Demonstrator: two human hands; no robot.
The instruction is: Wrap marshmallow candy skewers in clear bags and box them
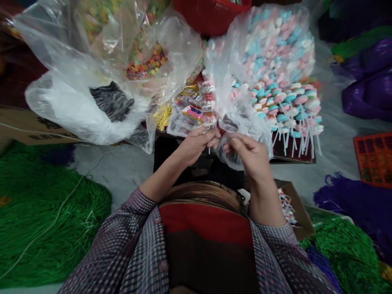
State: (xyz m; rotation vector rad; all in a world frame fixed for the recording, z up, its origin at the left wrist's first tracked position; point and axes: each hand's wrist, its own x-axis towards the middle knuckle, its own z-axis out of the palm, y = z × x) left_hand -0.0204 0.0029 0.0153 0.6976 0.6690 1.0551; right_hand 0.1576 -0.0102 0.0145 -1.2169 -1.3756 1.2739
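My left hand (197,143) pinches the bottom of a small clear packet (207,107) with red and white contents, held upright in front of me. My right hand (248,152) is closed on crinkled clear plastic wrap (233,130) just to the right of it, fingertips almost touching the left hand. Right behind the hands, a big clear bag of pink, blue and white lollipops (281,73) lies with its white sticks pointing toward me. Gold twist ties (163,114) and flat printed packets (186,118) lie left of the held packet.
A clear bag of colourful sweets (143,61) and a white bag with a dark cloth (92,106) sit at back left. Green string bundles (45,212) lie left, purple ones (361,204) right. A red basket (211,14), an orange crate (373,157) and a cardboard box (297,212) are around.
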